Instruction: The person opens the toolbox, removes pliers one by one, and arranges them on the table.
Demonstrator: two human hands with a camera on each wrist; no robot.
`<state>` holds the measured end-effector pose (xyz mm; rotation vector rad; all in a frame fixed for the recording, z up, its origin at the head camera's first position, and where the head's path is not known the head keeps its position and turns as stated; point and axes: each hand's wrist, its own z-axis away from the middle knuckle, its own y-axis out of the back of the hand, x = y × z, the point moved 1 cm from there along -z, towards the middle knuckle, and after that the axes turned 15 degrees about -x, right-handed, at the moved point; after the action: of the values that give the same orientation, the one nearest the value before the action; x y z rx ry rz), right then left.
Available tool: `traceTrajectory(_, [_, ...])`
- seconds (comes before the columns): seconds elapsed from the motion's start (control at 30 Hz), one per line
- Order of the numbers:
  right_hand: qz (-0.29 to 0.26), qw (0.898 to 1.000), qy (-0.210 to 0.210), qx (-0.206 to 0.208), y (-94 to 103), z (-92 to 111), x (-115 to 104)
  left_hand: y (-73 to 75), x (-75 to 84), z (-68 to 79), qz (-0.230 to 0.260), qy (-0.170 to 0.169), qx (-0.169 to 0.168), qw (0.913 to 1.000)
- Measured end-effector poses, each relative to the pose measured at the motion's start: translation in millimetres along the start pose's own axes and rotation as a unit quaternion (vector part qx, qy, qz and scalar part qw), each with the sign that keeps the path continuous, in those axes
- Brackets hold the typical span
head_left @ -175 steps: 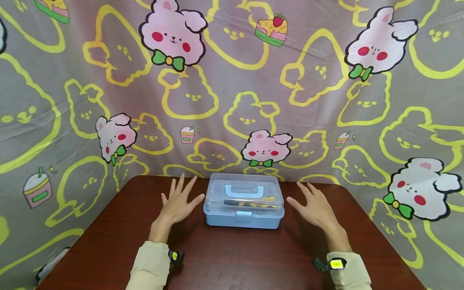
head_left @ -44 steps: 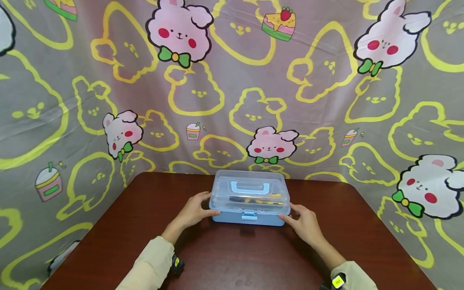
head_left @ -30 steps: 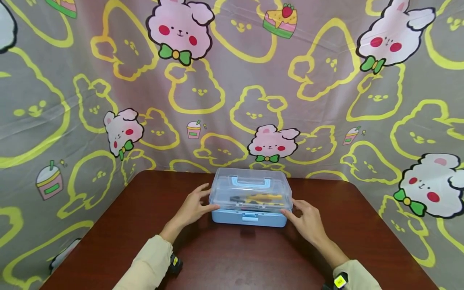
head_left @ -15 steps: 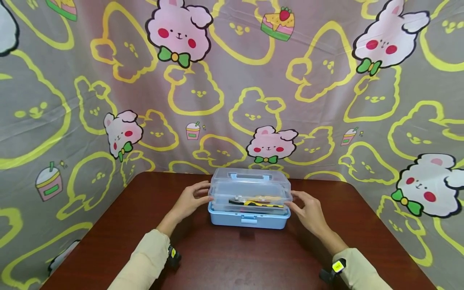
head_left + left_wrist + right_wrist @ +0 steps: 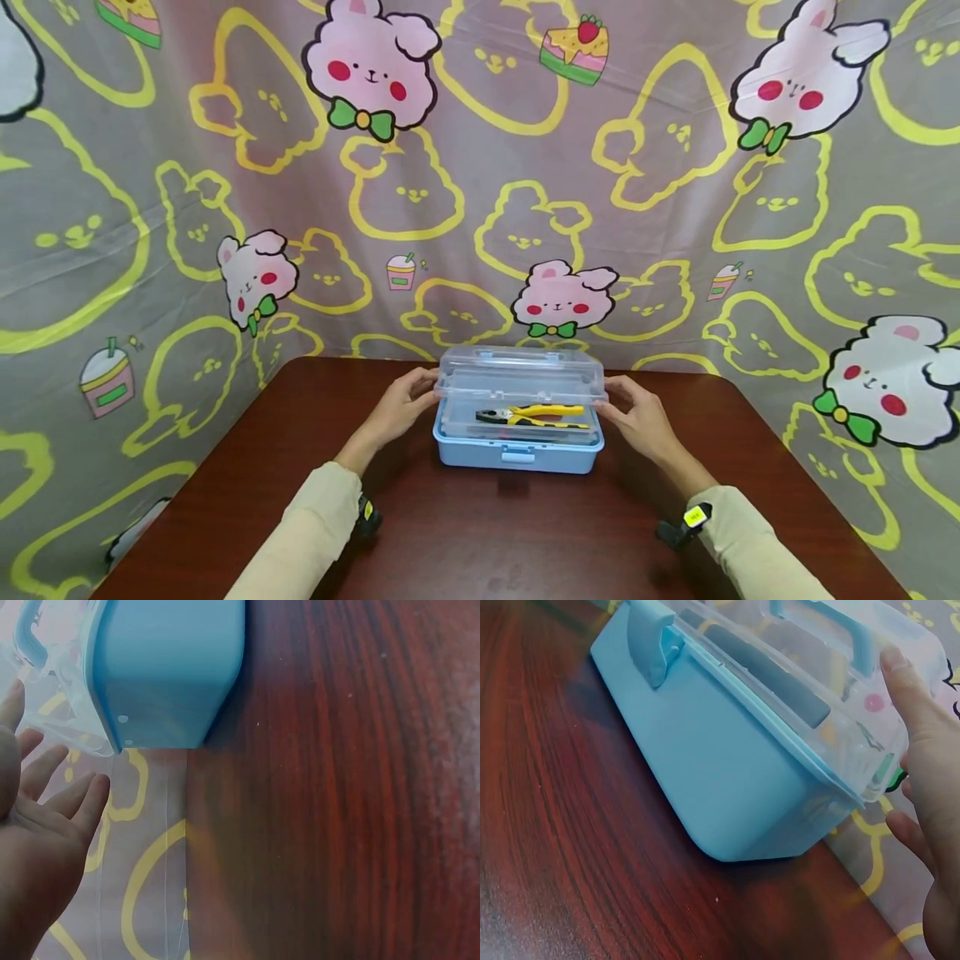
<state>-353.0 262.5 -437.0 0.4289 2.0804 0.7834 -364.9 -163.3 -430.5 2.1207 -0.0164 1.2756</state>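
A pale blue toolbox (image 5: 476, 454) stands near the back of the table, its clear lid (image 5: 517, 383) tilted up and back. Under the raised front edge, pliers (image 5: 553, 410) with yellow-and-black handles lie on a translucent inner tray (image 5: 456, 421). My left hand (image 5: 397, 412) holds the lid's left end, thumb toward the front. At the other end my right hand (image 5: 637, 421) holds the lid likewise. The front latch (image 5: 517, 457) is undone. In the right wrist view, a dark grey bar-like item (image 5: 769, 675) shows through clear plastic; its kind is unclear.
The dark red-brown table (image 5: 487, 533) extends toward me and to both sides of the toolbox. A patterned cloth (image 5: 450, 167) with rabbit drawings hangs close behind it and along both sides.
Both hands came in from beside the toolbox and took hold of its ends. The latch came undone, and the lid swung up and back, uncovering the front of the tray and the pliers.
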Motion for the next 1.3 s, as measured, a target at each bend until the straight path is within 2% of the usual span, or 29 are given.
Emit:
traceTrajectory(0.17, [-0.01, 1.0, -0.002, 0.0, 3.0, -3, 0, 0.3, -1.4, -5.9, -0.014, 0.012, 0.001, 0.9998])
traceTrajectory(0.27, [-0.011, 1.0, 0.007, 0.003, 2.8, -7, -1, 2.5, 1.5, -7.9, -0.04, 0.02, 0.005, 0.999])
traceTrajectory(0.47, [-0.001, 1.0, 0.001, 0.024, 8.5, -12, -8, 5.6, 10.9, -15.5, -0.074, 0.012, -0.002, 0.9972])
traceTrajectory(0.73, [0.004, 1.0, -0.007, 0.026, 11.9, -21, -14, 10.4, 15.2, -20.7, -0.101, 0.034, 0.022, 0.994])
traceTrajectory(0.83, [-0.016, 0.999, -0.013, 0.028, 14.9, -25, -15, 11.9, 16.0, -26.6, -0.111, 0.032, 0.021, 0.9931])
traceTrajectory(0.97, [-0.049, 0.998, -0.037, 0.027, 20.0, -33, -17, 14.9, 18.0, -35.8, -0.112, 0.027, 0.022, 0.9931])
traceTrajectory(1.13, [-0.061, 0.994, -0.086, 0.026, 23.4, -48, -17, 20.9, 21.3, -45.5, -0.095, 0.035, 0.025, 0.9946])
traceTrajectory(1.3, [-0.079, 0.988, -0.129, -0.014, 21.3, -65, -16, 27.5, 20.9, -51.3, -0.06, 0.079, 0.039, 0.9943])
